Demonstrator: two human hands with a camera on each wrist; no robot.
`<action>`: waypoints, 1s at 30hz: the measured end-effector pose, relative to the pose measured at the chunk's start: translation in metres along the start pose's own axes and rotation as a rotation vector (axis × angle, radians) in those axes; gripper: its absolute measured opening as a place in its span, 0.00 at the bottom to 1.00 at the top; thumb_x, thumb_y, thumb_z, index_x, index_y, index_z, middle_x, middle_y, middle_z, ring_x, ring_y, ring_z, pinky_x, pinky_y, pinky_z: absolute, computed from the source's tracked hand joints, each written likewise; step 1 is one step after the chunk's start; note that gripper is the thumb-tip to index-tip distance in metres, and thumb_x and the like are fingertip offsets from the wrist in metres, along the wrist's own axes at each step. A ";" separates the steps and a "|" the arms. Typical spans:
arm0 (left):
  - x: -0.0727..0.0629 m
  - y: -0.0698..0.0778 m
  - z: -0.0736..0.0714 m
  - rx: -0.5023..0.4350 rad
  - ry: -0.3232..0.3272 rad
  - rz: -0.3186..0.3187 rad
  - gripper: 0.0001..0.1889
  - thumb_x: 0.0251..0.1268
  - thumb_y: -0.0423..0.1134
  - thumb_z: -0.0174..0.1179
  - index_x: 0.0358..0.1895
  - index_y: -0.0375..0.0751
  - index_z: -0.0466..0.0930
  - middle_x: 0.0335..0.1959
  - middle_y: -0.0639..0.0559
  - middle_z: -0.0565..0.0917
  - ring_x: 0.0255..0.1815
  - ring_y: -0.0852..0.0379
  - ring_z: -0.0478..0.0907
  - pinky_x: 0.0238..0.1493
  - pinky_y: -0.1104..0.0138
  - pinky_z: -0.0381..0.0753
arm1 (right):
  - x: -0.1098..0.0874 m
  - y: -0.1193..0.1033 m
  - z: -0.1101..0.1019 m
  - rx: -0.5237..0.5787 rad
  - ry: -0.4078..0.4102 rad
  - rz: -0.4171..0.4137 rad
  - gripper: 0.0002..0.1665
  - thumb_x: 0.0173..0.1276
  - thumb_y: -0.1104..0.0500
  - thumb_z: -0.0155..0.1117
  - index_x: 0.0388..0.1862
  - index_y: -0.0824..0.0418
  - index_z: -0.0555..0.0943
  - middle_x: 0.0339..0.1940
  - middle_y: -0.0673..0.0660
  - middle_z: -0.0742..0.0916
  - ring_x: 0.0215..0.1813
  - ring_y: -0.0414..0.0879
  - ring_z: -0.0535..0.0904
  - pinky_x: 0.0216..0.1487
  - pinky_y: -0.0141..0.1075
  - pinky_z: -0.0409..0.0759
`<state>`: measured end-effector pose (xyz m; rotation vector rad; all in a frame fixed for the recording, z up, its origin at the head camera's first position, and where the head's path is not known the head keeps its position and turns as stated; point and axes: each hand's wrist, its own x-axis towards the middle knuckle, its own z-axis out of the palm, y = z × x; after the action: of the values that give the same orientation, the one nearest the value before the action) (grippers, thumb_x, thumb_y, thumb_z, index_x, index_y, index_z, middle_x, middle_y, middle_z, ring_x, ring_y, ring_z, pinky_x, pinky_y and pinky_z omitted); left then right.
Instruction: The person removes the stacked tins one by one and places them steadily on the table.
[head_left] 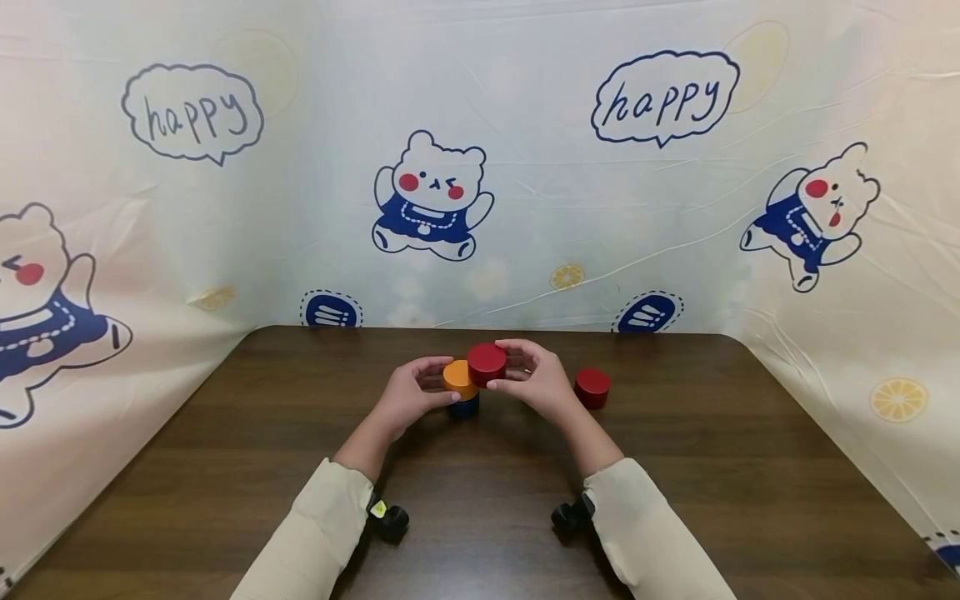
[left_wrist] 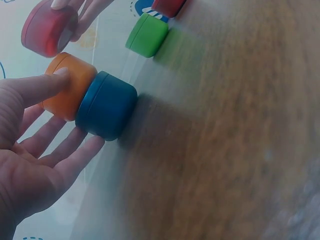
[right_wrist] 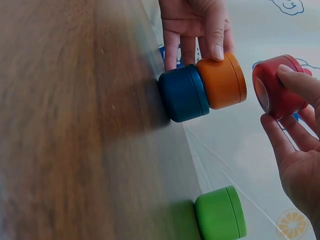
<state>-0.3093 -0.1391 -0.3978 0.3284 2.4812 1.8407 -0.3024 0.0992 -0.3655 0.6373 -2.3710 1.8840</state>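
Red container is held above orange container

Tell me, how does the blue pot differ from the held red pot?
The blue pot stands on the table, while the held red pot is up off it, in the right hand. The blue pot has the orange pot on top; the held red pot carries nothing. Both are rounded and look about the same size.
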 end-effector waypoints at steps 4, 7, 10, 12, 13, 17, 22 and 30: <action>-0.001 0.000 0.000 -0.002 -0.005 0.015 0.30 0.55 0.34 0.72 0.64 0.44 0.75 0.60 0.44 0.78 0.58 0.43 0.76 0.56 0.54 0.79 | 0.001 0.010 -0.003 0.008 0.018 -0.014 0.36 0.54 0.66 0.77 0.63 0.60 0.76 0.59 0.60 0.80 0.58 0.54 0.77 0.57 0.43 0.78; 0.000 -0.001 0.000 0.001 -0.002 0.016 0.30 0.55 0.34 0.72 0.63 0.44 0.75 0.60 0.44 0.78 0.58 0.43 0.76 0.55 0.54 0.79 | 0.000 0.011 -0.005 0.007 0.030 -0.020 0.35 0.53 0.65 0.78 0.62 0.58 0.77 0.58 0.57 0.81 0.57 0.53 0.78 0.56 0.42 0.79; -0.001 0.000 0.000 0.002 0.005 0.010 0.30 0.54 0.33 0.73 0.63 0.44 0.75 0.60 0.44 0.79 0.58 0.44 0.77 0.55 0.54 0.79 | -0.001 0.011 -0.007 0.006 0.034 -0.030 0.35 0.53 0.64 0.78 0.61 0.57 0.78 0.57 0.57 0.81 0.57 0.54 0.78 0.55 0.41 0.80; -0.001 0.000 0.000 0.002 0.007 0.007 0.30 0.54 0.33 0.73 0.63 0.44 0.75 0.60 0.45 0.79 0.58 0.44 0.77 0.55 0.54 0.79 | -0.002 0.010 -0.008 0.002 0.037 -0.033 0.34 0.53 0.64 0.78 0.61 0.57 0.78 0.57 0.56 0.81 0.57 0.55 0.78 0.54 0.41 0.80; -0.002 0.000 0.000 0.001 0.008 0.006 0.30 0.54 0.33 0.73 0.63 0.44 0.76 0.60 0.45 0.79 0.58 0.44 0.77 0.55 0.54 0.79 | -0.002 0.010 -0.008 0.000 0.040 -0.031 0.34 0.53 0.64 0.78 0.61 0.56 0.78 0.57 0.56 0.81 0.57 0.54 0.78 0.54 0.40 0.80; -0.002 0.000 0.000 -0.002 0.006 0.005 0.30 0.54 0.32 0.72 0.63 0.45 0.76 0.60 0.45 0.79 0.58 0.44 0.77 0.55 0.54 0.79 | -0.004 0.010 -0.011 -0.010 0.055 -0.014 0.34 0.54 0.63 0.78 0.60 0.54 0.78 0.57 0.54 0.81 0.56 0.51 0.78 0.54 0.39 0.80; -0.001 0.002 0.000 -0.007 0.001 -0.002 0.30 0.55 0.32 0.72 0.63 0.44 0.76 0.60 0.45 0.78 0.58 0.45 0.76 0.56 0.54 0.78 | -0.008 0.010 -0.016 -0.017 0.061 -0.005 0.35 0.54 0.64 0.78 0.62 0.55 0.77 0.58 0.56 0.81 0.58 0.52 0.78 0.55 0.41 0.80; -0.001 0.002 -0.001 -0.010 -0.006 -0.003 0.30 0.55 0.32 0.72 0.63 0.45 0.75 0.61 0.45 0.78 0.59 0.45 0.76 0.57 0.54 0.77 | -0.014 0.010 -0.025 -0.016 0.069 0.016 0.36 0.53 0.65 0.78 0.62 0.56 0.77 0.59 0.56 0.81 0.60 0.54 0.76 0.55 0.39 0.79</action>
<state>-0.3080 -0.1394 -0.3959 0.3287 2.4671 1.8473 -0.2987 0.1286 -0.3726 0.5444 -2.3536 1.8593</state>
